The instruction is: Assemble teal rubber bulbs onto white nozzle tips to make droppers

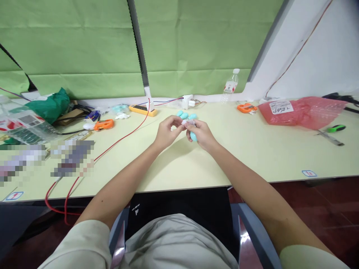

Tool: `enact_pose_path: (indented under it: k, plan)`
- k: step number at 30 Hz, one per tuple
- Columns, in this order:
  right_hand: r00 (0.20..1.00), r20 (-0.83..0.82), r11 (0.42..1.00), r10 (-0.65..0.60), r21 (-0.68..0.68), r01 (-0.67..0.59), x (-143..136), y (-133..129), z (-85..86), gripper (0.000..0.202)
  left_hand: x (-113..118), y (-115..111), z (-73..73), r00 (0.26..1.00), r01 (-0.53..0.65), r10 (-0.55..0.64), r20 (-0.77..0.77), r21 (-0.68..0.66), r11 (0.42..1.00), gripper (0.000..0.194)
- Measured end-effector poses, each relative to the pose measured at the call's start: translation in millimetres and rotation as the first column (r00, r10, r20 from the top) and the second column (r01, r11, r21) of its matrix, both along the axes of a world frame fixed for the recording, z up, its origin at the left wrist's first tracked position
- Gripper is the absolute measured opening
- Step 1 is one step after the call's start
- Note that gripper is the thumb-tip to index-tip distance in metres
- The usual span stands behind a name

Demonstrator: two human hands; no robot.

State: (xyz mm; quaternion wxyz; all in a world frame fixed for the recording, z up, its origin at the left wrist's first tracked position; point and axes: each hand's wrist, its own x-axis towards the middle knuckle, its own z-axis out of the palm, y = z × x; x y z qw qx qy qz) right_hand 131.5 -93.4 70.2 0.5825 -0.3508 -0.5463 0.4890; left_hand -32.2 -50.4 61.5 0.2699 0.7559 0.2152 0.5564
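Both left hand [169, 130] and right hand [203, 135] are pinching a whitish piece [184, 122], fingers nearly closed, right's divided grip maybe risking dropping its teal piece [193, 136].

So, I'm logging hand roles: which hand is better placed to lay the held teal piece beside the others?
Probably the right hand: the teal piece sits at its fingers, while the left hand seems to pinch the small whitish item between the hands.

Passage lies open along the right front edge of the worktop [280, 157], while a red package [301, 114] bars the back edge there.
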Motion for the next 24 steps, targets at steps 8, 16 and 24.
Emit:
enact_pose_path:
  k: [8,16,24]
  plan:
    - [0.984,0.172,0.999,-0.037,0.043,0.031,9,3,-1.8,0.056,-1,-4,-3.7,0.954,-0.167,0.245,-0.174,0.368,0.915,0.014]
    - [0.928,0.364,0.989,-0.074,0.144,0.023,19,3,-4.7,0.054,-11,-2,6.7,0.899,-0.094,0.264,-0.35,0.435,0.895,0.013]
    - [0.939,0.344,0.993,-0.016,0.111,-0.024,22,3,1.4,0.05,-10,-4,7.0,0.918,-0.076,0.216,-0.332,0.388,0.919,0.015]
